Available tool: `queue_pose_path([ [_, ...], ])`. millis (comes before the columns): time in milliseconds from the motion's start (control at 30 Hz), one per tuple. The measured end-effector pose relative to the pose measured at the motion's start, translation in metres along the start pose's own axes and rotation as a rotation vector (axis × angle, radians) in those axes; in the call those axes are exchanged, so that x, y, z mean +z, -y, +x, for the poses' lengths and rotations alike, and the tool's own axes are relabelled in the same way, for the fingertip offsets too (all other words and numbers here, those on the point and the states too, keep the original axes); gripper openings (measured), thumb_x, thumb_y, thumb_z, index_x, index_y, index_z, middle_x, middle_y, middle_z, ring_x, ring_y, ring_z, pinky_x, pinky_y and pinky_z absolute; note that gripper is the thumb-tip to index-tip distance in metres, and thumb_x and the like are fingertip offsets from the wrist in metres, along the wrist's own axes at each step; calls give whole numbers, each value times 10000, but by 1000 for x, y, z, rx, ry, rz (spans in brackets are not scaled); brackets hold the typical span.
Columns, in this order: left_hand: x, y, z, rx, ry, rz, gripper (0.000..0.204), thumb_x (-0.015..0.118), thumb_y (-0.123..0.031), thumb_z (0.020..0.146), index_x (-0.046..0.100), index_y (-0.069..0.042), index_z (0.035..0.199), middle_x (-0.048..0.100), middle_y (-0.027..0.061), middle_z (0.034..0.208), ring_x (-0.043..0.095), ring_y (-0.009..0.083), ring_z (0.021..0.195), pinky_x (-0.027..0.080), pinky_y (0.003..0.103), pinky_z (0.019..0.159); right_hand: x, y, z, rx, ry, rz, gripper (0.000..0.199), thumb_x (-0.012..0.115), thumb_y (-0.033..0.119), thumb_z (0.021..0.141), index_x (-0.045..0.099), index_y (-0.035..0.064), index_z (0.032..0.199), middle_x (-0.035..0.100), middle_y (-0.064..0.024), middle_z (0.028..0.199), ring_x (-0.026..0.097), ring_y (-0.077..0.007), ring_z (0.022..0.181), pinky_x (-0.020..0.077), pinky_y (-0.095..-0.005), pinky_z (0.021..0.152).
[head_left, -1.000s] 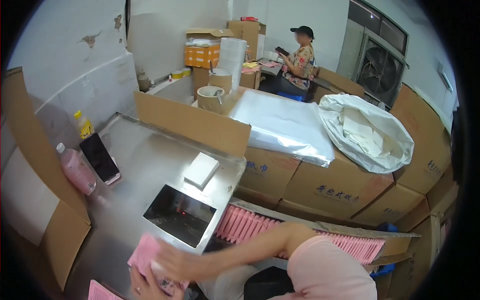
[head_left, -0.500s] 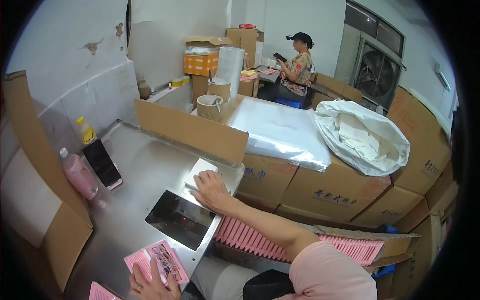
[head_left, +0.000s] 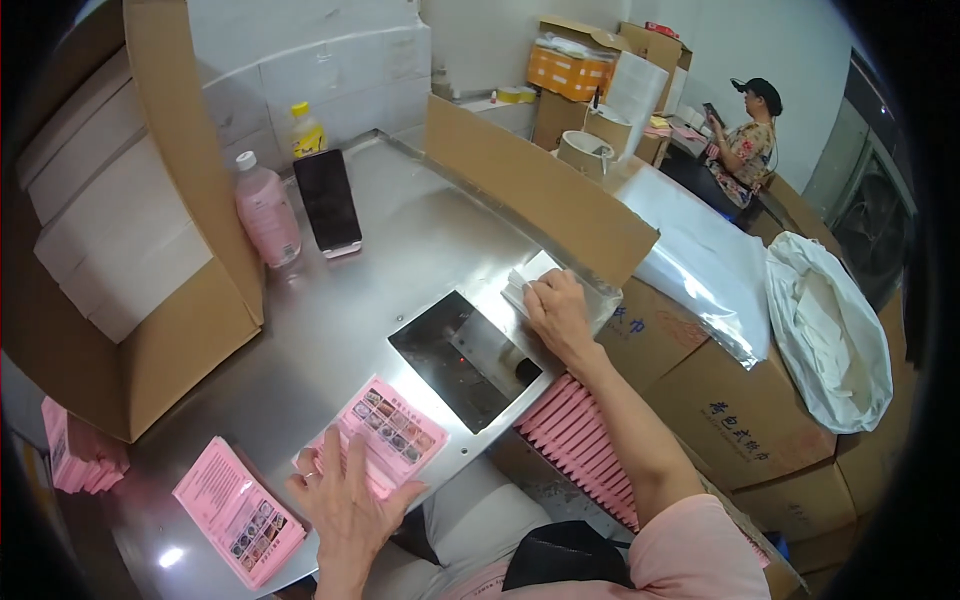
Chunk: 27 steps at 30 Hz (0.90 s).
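My left hand point(head_left: 350, 492) lies with its fingers spread over a pink printed packet point(head_left: 405, 430) near the table's front edge. Left of it, a stack of similar pink packets point(head_left: 240, 515) rests on the metal tabletop. On the far side of a rectangular opening point(head_left: 468, 355) in the table, my right hand point(head_left: 560, 315) has its fingers bent and closed on the edge of a small stack of folded white tissues point(head_left: 525, 280). A small red light shows inside the opening.
An open carton point(head_left: 190, 330) with white blocks stands at the left. Behind are a pink bottle point(head_left: 268, 212), a phone on a stand point(head_left: 328, 203) and a cardboard strip point(head_left: 530, 190). Pink packets point(head_left: 580, 440) line a box below my right arm. A person point(head_left: 745, 150) sits beyond.
The view has swung left and down, bringing the carton's contents and the pink stack into sight. My right fingers, earlier lying over the white tissues, now curl around their edge. My left stays on the packet.
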<state>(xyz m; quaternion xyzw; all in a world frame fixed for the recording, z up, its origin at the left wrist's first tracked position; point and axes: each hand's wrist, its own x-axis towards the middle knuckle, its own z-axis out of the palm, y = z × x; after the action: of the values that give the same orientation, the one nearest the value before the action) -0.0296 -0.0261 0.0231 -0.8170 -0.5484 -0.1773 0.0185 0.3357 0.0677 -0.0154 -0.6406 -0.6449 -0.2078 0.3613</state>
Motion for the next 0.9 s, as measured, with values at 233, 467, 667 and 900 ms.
queue_pose_path([
  [233, -3, 2, -3, -40, 53, -81, 547, 713, -424, 816, 596, -31, 1178, 523, 185, 1200, 464, 404, 1051, 378, 494, 873, -8, 0, -9, 23, 4, 24, 184, 632, 12, 814, 705, 31, 982, 617, -132, 941, 577, -316, 874, 467, -419, 806],
  [467, 6, -5, -12, 224, 137, -327, 550, 685, -159, 770, 551, -27, 1288, 527, 200, 1094, 562, 368, 985, 481, 465, 826, -31, 100, -27, -240, 158, 400, 581, 625, -10, 732, 585, 33, 1311, 600, -212, 1307, 592, -400, 1176, 448, -520, 1030],
  [667, -7, 6, -10, 48, 95, -255, 814, 760, -243, 714, 441, -100, 1450, 510, 218, 1045, 561, 413, 924, 471, 476, 812, -38, 198, -71, -579, 235, 465, 353, 601, 160, 788, 666, 48, 1116, 598, -177, 1140, 591, -378, 1127, 363, -686, 1049],
  [900, -22, -5, -10, 77, 101, -398, 790, 741, -95, 778, 391, -51, 1485, 591, 158, 1034, 586, 349, 881, 489, 455, 783, 53, 155, -45, -307, 396, 186, 268, 560, 187, 873, 641, 18, 1065, 636, -200, 1083, 584, -385, 1108, 294, -711, 1059],
])
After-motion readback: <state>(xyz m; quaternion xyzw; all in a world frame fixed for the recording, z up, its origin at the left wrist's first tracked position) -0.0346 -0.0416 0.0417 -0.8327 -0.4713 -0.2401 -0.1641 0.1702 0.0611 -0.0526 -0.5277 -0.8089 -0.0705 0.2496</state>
